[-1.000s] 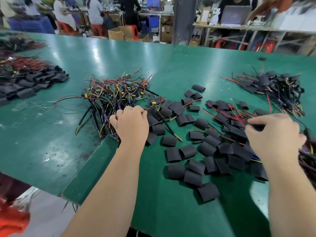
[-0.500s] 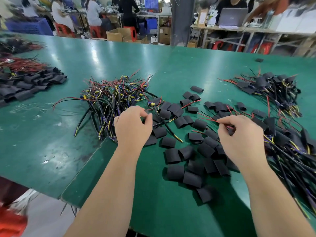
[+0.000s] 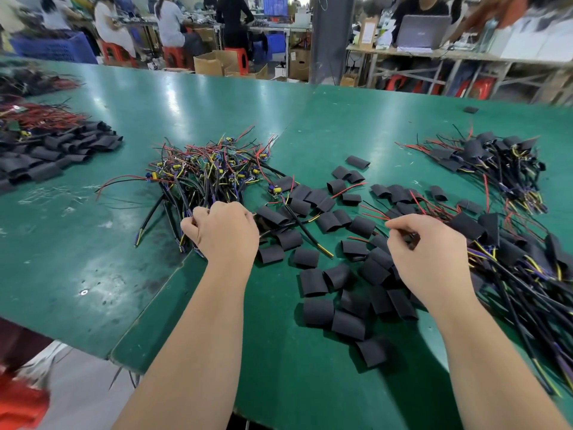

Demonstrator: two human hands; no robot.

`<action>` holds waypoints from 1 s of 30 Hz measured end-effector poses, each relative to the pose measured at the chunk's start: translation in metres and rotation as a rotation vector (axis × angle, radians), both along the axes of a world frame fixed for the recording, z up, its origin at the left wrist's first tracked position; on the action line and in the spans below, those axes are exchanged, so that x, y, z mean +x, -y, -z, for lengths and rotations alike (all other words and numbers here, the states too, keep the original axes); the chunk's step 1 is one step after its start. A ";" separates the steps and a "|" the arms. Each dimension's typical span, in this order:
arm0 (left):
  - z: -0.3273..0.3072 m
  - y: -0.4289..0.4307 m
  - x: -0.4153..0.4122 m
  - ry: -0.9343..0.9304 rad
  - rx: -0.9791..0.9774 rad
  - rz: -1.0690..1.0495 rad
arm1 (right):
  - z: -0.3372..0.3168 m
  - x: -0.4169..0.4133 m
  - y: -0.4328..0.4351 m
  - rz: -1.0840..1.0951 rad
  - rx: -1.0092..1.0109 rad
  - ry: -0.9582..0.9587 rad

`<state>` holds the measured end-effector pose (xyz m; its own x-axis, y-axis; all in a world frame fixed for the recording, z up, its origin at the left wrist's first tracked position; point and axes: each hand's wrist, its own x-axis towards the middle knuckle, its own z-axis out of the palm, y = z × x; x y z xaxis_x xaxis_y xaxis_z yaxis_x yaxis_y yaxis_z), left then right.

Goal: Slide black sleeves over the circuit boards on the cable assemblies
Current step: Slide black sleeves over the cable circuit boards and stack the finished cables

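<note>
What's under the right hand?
Loose black sleeves on the green table and red wires run beneath the right hand. Whatever its curled fingers hold is covered.

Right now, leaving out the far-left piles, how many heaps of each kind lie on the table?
Bare cables: 1
Loose sleeves: 1
Sleeved cables: 2, one far, one near
Total: 4 heaps
</note>
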<state>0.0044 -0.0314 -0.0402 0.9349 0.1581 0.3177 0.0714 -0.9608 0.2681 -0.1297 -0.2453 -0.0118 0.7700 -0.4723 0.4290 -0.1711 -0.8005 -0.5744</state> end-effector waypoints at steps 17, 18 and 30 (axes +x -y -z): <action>-0.011 0.001 -0.007 0.353 -0.316 0.074 | 0.000 0.009 -0.024 -0.120 0.102 -0.003; -0.012 0.001 -0.008 0.347 -0.319 0.087 | 0.000 0.013 -0.031 -0.179 0.089 -0.032; -0.020 0.003 -0.017 0.486 -0.372 0.381 | 0.005 0.103 -0.087 -0.461 -0.315 -0.428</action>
